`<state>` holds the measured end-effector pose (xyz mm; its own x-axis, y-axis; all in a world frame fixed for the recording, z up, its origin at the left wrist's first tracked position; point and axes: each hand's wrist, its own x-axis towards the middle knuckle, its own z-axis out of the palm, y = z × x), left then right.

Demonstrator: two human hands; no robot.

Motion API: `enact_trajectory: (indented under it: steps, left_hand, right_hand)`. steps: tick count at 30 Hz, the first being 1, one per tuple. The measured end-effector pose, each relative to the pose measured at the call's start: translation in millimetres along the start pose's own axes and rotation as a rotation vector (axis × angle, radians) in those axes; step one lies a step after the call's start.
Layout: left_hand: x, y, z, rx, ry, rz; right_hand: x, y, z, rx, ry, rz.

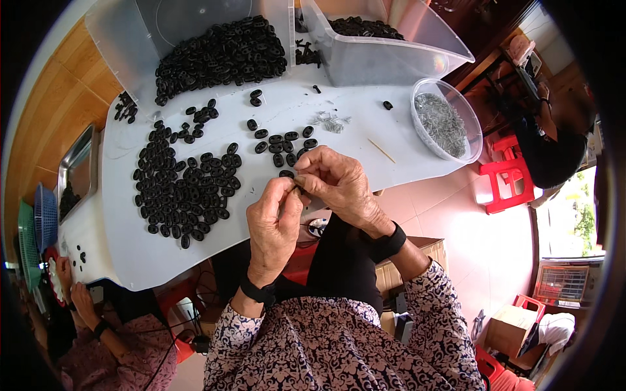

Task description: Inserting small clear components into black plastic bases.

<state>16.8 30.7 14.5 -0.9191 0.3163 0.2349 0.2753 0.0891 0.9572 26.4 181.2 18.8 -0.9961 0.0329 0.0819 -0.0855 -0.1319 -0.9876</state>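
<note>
Floor tiles (456, 202), pale pink, run right of the work area and carry red plastic stools (499, 167). White tabletop (124, 215) extends ahead of the person. At its far side stand a left translucent bin (109, 36) and a right translucent bin (385, 65), both containing black pieces. Near the right edge: round clear tub (475, 140) of small clear pieces. Left hand (272, 218) and right hand (342, 186) meet at the near edge, each grip pinched narrow on one small black piece (298, 188), mostly covered; shape cannot be told. Black oval two-hole parts (189, 195) spread to the left. Thin wooden stick (381, 150) lies right.
</note>
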Motion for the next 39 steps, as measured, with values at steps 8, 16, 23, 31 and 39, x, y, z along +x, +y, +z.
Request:
enact_trajectory:
  steps: [8, 16, 23, 31, 39]
  left_hand:
    - [0, 2, -6, -0.147, -0.060, -0.158]
    - [-3, -7, -3, -0.112, -0.033, 0.011]
    - [-2, -7, -5, -0.207, -0.026, -0.020]
    - [-4, -13, -5, -0.145, 0.024, 0.011]
    - [13, -13, -12, 0.524, 0.158, 0.325]
  right_hand:
    - [2, 0, -9, -0.050, -0.110, 0.018]
    - [-1, -7, -5, -0.249, -0.082, 0.095]
    - [2, -7, 1, -0.195, 0.029, -0.019]
    - [-3, -1, -1, -0.242, -0.056, 0.049]
    - [1, 6, -1, 0.177, 0.226, -0.045]
